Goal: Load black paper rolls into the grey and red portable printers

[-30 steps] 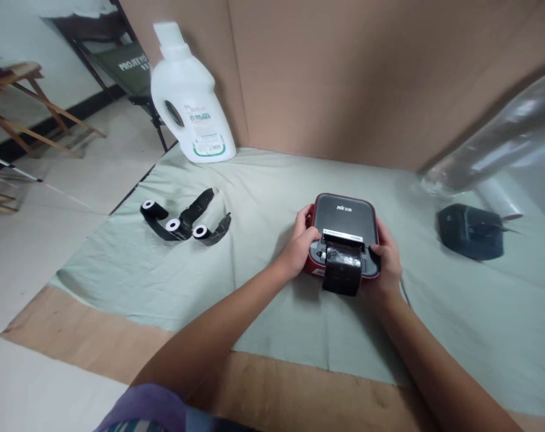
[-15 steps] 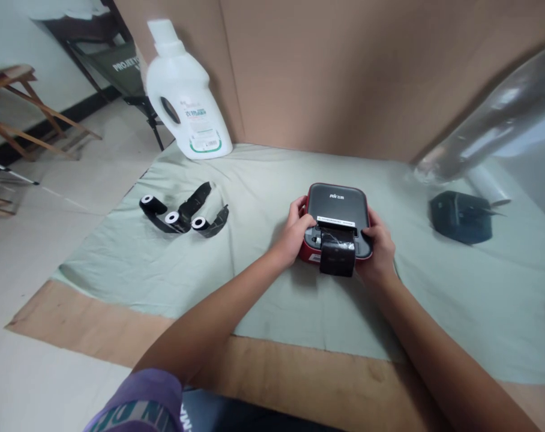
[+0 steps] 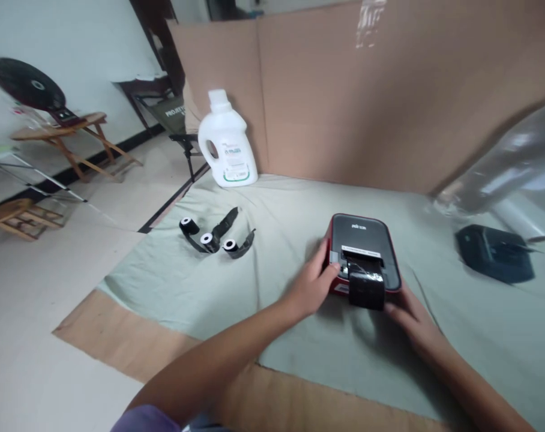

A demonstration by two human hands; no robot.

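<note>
Free cloth (image 3: pixel 290 240) between black rolls (image 3: pixel 213 243) and device (image 3: pixel 360 235), cardboard wall (image 3: pixel 322 108) behind

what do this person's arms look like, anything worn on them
A purple sleeve shows on the left arm at the picture's bottom edge. The right arm is bare as far as it shows. Neither left grip nor right grip wears a glove; no watch is visible.

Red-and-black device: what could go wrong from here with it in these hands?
The black strip hangs over the near edge of the device, close to the right hand, which might snag it. The left hand grips one side while the right sits low near the opposite corner, so the device could tilt.
</note>
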